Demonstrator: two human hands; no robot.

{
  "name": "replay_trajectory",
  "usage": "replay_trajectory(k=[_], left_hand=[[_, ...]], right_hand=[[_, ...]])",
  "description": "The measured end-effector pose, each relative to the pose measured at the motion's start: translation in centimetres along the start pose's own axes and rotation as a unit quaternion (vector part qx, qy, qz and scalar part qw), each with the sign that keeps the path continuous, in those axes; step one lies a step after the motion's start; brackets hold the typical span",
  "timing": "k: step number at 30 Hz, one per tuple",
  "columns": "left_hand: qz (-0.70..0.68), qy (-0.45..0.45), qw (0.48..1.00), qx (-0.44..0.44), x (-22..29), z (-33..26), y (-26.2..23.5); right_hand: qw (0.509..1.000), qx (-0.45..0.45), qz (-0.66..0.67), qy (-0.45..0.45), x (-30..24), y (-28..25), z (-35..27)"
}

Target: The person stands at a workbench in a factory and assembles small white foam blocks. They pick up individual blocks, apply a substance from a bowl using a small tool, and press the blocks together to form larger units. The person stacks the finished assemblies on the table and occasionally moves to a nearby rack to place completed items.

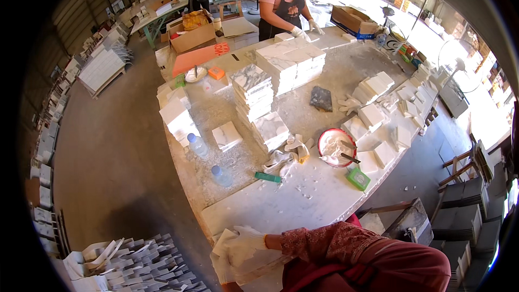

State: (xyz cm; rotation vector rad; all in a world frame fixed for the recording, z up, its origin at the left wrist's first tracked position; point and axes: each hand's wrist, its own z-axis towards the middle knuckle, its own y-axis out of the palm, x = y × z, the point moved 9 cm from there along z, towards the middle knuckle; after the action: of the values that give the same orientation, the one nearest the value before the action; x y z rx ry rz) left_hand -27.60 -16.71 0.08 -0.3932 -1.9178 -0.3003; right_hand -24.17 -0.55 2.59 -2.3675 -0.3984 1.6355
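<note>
At the table's near edge, my right hand [250,239], in a white knit glove, lies over a flat pale piece [223,242] that looks like a stone tile. Its fingers curl onto the piece. Lower down, my left hand [220,269], also gloved, is closed around the piece's near left side; its fingertips are partly hidden. Ahead of them are a green stick-shaped block [268,177], crumpled white gloves [280,162] and a clear bottle [221,176]. A red-rimmed bowl [336,163] holds white paste and blades, with a green box [358,179] close by.
Marble tile stacks [251,94] stand across the worktable [259,200]. Another bottle [198,145] is at left. Across the table, a gloved co-worker [281,11] handles tiles beside a larger stack [292,62]. Many tile pieces [135,265] lie low at left; dark slabs [459,211] lean at right.
</note>
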Motion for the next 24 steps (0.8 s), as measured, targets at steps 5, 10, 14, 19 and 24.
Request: replay_trajectory(k=[5,10,14,19,24], left_hand=[[-0.033,0.03,0.997,0.061,-0.4,-2.7,0.8],[-0.06,0.041,0.995,0.071,-1.1,-4.6,-0.2],[-0.083,0.066,0.992,0.068,-4.0,-4.2,-2.4],[-0.065,0.135,0.981,0.12,-4.8,-5.3,-2.2],[0.014,0.153,0.984,0.09,0.6,-5.7,1.7]], right_hand=[[0.986,-0.047,0.158,-0.002,2.1,1.8,1.0],[0.982,-0.059,0.157,-0.082,1.1,2.6,0.9],[0.966,-0.079,0.16,-0.189,-1.0,2.0,-0.4],[0.922,0.038,0.099,-0.372,-5.3,-0.6,-7.3],[0.914,-0.121,0.32,-0.217,-1.7,-0.2,-5.0]])
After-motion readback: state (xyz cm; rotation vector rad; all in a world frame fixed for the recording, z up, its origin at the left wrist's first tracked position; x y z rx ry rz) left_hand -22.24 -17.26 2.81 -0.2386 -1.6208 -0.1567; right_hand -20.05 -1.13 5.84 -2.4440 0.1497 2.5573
